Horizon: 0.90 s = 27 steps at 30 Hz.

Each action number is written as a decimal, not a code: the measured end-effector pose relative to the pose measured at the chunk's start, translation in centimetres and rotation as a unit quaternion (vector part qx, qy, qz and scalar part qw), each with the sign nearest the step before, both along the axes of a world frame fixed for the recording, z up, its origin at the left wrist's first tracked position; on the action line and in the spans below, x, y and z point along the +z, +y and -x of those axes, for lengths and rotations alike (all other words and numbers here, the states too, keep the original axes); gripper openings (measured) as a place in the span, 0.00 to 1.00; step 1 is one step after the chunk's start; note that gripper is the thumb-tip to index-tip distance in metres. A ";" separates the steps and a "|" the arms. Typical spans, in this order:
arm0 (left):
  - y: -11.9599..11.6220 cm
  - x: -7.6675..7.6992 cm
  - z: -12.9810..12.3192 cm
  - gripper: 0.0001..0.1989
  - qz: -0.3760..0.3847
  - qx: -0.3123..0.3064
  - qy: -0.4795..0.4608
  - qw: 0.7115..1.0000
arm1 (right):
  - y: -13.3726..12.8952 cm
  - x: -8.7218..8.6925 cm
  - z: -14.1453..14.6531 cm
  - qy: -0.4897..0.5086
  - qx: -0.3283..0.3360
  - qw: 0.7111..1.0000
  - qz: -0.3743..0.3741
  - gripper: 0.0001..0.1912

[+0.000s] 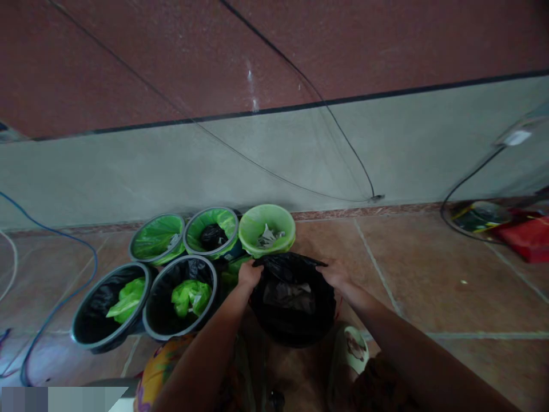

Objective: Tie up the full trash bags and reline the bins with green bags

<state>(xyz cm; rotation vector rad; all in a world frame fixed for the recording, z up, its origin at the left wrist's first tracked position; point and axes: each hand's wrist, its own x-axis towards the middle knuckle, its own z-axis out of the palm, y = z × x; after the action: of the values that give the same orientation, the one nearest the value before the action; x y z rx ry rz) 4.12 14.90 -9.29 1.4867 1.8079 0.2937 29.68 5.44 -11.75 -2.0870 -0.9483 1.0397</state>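
A black trash bag [291,332] lines a bin on the floor between my feet, its mouth spread wide. My left hand [250,274] pinches the bag's left edge. Across from it, my right hand [335,274] grips the right edge. Inside the bag lies something dull and brownish that I cannot make out. The bin itself is mostly hidden by the bag. Just beyond my left hand stands a light green bin [266,220] with pale scraps in it.
To the left stand a bin with a green bag [191,297], a black-lined bin [88,315] and green-lined bins [156,234]. A blue hose [92,257] crosses the left floor. Cables [343,134] hang along the wall [128,171]. A red object [525,237] sits far right.
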 end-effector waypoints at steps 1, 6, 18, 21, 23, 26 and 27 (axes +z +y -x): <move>0.0 0.0 0.0 0.10 -0.008 -0.008 0.006 1.000 | 0.2 0.2 0.0 -0.001 -0.008 1.000 0.000 0.09; 0.5 1.2 -0.6 0.15 -0.106 -0.017 -0.029 0.994 | 0.6 1.1 0.3 0.027 -0.051 0.997 -0.045 0.13; 0.4 2.5 0.2 0.22 -0.128 -0.027 0.012 0.991 | 1.2 2.0 -0.2 -0.030 0.002 0.998 -0.056 0.18; 0.0 2.6 -0.3 0.28 -0.089 -0.068 0.041 0.993 | 0.7 2.6 0.7 -0.135 0.094 0.986 -0.012 0.17; -0.4 3.0 -0.4 0.27 -0.069 -0.075 0.088 0.991 | 0.4 3.1 0.8 -0.205 0.109 0.973 0.012 0.12; -0.6 4.1 -0.3 0.20 -0.086 -0.075 0.129 0.985 | 0.2 3.9 0.3 -0.237 0.076 0.968 -0.014 0.12; -0.6 4.4 -0.2 0.19 -0.105 -0.072 0.130 0.983 | 0.1 4.1 0.0 -0.233 0.056 0.970 -0.029 0.12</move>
<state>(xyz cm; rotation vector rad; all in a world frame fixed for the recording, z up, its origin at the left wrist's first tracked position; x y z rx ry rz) 4.32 14.28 -4.86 1.8686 1.9049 0.2318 29.70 5.51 -7.69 -2.2967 -1.3179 0.5669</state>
